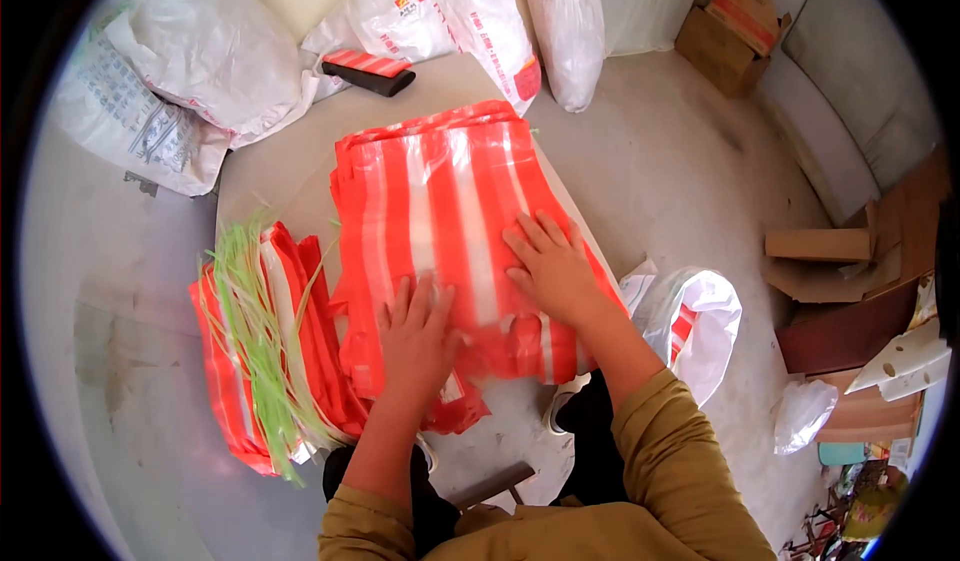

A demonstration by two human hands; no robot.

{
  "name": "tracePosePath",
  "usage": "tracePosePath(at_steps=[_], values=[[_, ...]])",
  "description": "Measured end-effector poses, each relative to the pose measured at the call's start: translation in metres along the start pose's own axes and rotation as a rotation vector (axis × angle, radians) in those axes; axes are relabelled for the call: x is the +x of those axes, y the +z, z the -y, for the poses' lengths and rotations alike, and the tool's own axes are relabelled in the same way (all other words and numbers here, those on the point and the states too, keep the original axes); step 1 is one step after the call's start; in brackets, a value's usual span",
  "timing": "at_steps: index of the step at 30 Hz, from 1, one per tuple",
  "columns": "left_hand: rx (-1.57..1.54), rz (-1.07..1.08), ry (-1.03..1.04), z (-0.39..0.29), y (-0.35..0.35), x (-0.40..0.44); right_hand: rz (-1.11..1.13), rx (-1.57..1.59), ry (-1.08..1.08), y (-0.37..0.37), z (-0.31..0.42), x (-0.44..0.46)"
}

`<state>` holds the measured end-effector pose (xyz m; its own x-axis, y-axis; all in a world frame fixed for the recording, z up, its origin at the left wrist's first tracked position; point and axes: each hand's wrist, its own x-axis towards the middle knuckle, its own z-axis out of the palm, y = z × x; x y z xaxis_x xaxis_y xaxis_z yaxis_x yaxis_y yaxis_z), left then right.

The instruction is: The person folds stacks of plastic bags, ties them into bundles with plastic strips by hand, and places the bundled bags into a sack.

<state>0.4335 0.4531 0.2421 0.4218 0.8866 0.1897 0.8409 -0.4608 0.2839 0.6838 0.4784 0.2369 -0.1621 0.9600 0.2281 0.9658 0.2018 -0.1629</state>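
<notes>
A thick stack of red-and-white striped plastic bags (440, 201) lies on the table in front of me. My left hand (415, 336) rests on the lower left part of the stack, fingers spread. Farther right, my right hand (545, 261) lies flat on the stripes with its fingers apart. Neither hand grips anything. The stack's near edge looks folded and slightly blurred. Left of it, another pile of striped bags (228, 391) hangs over the table edge, with a bunch of green and pale plastic strips (255, 331) across it.
On the table's (270, 176) far side sits a black object with a striped top (370, 73). Large white sacks (215, 46) stand behind. An open white sack (712, 326) stands at the right. Cardboard boxes (725, 46) and an open carton (820, 246) line the right side.
</notes>
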Motion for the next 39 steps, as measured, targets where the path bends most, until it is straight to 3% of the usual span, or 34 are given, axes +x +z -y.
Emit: tracePosePath(at_steps=[2,5,8,14,17,23,32,35,39], values=[[-0.018,-0.015,-0.006,0.001,-0.003,0.003,-0.037,-0.037,-0.005,-0.005,0.003,0.005],[-0.034,-0.01,-0.016,0.002,-0.006,0.009,0.018,0.168,-0.229,-0.006,0.005,0.005],[-0.038,-0.011,-0.027,0.002,-0.008,0.01,0.115,0.131,-0.321,-0.024,0.026,-0.006],[-0.012,0.02,-0.132,-0.001,-0.015,0.006,0.056,0.138,-0.231,-0.021,0.031,-0.022],[0.009,0.021,-0.138,0.0,-0.015,0.003,0.048,0.126,-0.372,-0.017,0.032,-0.025],[0.003,-0.055,-0.06,0.005,-0.015,0.005,-0.052,0.159,-0.409,-0.007,0.034,-0.018],[-0.029,-0.243,0.009,0.01,-0.007,0.015,-0.089,0.538,-0.184,-0.01,0.041,0.004],[-0.104,-0.282,-0.006,0.013,-0.009,0.018,-0.08,0.565,-0.256,-0.01,0.034,0.007],[-0.154,-0.298,-0.008,0.015,-0.011,0.021,-0.054,0.379,-0.333,-0.018,0.031,0.008]])
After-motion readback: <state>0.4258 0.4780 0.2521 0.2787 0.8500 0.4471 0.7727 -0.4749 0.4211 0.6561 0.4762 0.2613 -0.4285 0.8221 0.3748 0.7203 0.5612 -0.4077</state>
